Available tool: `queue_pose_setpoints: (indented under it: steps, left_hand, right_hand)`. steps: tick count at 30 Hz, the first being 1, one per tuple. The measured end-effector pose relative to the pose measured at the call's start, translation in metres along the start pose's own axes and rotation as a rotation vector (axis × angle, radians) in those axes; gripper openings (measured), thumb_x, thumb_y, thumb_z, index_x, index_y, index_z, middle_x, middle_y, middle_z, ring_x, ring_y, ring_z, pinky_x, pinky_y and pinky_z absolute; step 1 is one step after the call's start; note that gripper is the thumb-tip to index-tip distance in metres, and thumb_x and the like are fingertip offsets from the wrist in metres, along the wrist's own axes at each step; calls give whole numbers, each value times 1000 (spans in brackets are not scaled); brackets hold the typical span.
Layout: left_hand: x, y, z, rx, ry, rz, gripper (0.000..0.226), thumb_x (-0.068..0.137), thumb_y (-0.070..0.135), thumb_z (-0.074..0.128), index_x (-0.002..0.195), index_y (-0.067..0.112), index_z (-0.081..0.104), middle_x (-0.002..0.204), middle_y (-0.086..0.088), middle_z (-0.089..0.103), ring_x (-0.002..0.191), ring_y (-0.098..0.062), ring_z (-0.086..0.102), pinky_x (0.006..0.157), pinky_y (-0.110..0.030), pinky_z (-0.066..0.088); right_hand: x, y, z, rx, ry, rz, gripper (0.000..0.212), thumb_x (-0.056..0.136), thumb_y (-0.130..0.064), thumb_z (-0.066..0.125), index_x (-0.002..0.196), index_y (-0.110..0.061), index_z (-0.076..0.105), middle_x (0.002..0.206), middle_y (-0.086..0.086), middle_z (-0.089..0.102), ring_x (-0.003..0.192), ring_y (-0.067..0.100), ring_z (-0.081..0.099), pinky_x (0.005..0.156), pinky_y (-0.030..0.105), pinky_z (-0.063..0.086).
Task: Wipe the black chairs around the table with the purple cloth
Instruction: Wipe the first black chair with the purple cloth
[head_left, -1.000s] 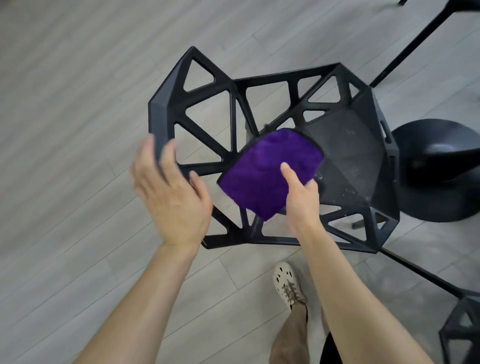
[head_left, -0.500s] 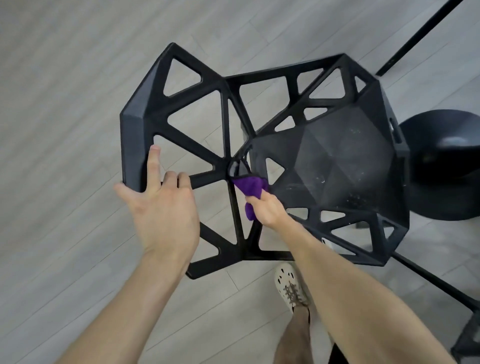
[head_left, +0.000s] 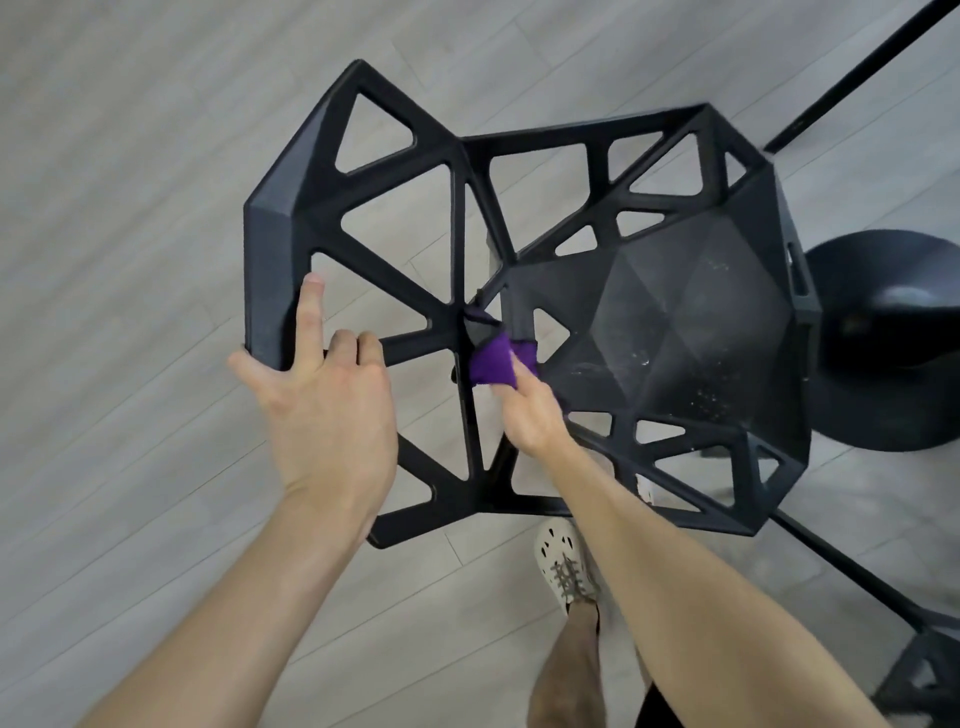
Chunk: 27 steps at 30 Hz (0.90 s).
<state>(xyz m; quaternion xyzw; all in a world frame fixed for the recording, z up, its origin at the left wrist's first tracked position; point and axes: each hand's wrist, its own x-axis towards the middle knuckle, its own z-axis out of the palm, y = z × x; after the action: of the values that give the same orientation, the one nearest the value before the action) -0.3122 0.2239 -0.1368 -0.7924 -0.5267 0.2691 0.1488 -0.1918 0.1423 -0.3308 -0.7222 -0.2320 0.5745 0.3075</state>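
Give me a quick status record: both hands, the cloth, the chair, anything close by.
left hand: grips the backrest edge of the black chair
right hand: holds the purple cloth, bunched, at the strut junction between backrest and seat
seat: pale specks visible
nearby: round black base right of the chair

This is an indoor seating spot with a modern look, likely a dining or meeting corner. Whether it is a home, café or office cannot be told. The floor (head_left: 130, 156) is long, pale grey, wood-look planks. On it stands a black chair (head_left: 675, 322) with a faceted seat and a back of open triangles. Just beside it is a round black base (head_left: 893, 353), like a pedestal table's. A thin black leg (head_left: 857, 78) slants across the top right corner. Part of a second chair (head_left: 930, 680) of the same make shows at the lower right. The person wears a soft perforated shoe (head_left: 566, 566).
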Motion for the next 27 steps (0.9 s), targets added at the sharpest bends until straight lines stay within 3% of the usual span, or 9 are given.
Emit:
queue_pose_setpoints:
  steps: [2,5,7,10,14,17,20,23,27]
  left_hand:
    - [0,0,0,-7,3,5,42,88,-1,59,126,15,70,108,-1,68,164,-31,4,94,-58,33]
    - [0,0,-1,-15,1,0,41,89,0,59,126,14,69,109,-2,68,164,-31,2,96,-60,32]
    - [-1,0,-2,-15,-7,4,41,88,0,59,125,14,69,108,-2,67,164,-31,3,98,-62,33]
    - [-1,0,-1,-14,-18,6,41,88,1,59,126,14,68,108,-1,67,164,-31,2,100,-64,34]
    - [-1,0,-1,-10,-12,15,43,89,3,61,129,16,68,113,1,69,164,-30,1,100,-63,37]
    - [-1,-1,0,-12,-10,12,44,90,1,58,131,15,67,114,0,68,164,-30,-1,101,-64,36]
    - [-1,-1,0,-15,-28,7,44,88,1,59,129,16,67,112,1,67,164,-29,-2,99,-64,37]
    - [-1,-1,-2,-22,-57,2,46,88,3,61,132,18,66,113,2,67,164,-29,-2,98,-63,37]
    - [-1,-1,-1,-17,-66,6,48,88,3,61,133,17,65,113,2,67,164,-29,-2,99,-63,36]
  right_hand:
    - [-4,17,6,-145,-68,-115,57,113,-28,43,169,-32,32,173,-13,29,160,9,21,132,38,20]
    - [6,46,-21,-494,-247,-123,58,108,-11,45,165,-21,41,174,-2,29,165,19,16,135,38,12]
    - [14,40,-38,-454,-232,20,44,107,-13,44,148,-15,61,162,8,50,155,32,37,122,36,30]
    - [24,9,-32,-102,89,60,24,107,-22,46,113,-12,68,109,10,69,105,35,62,83,38,42]
    - [10,30,-12,-344,-121,-87,35,110,-21,44,142,-24,58,114,-3,59,105,23,57,92,34,41]
    - [14,32,-38,-523,-237,-8,27,109,-19,46,126,-11,65,110,6,65,108,33,63,93,41,47]
    - [38,7,-51,-103,24,190,38,98,-36,52,111,-5,70,109,16,73,103,38,68,90,45,53]
    - [62,-25,-47,406,265,279,53,99,-46,56,137,-10,61,126,9,71,115,31,68,106,49,53]
    - [82,-58,-22,458,276,231,52,107,-42,53,147,-9,55,136,8,65,127,29,59,112,42,45]
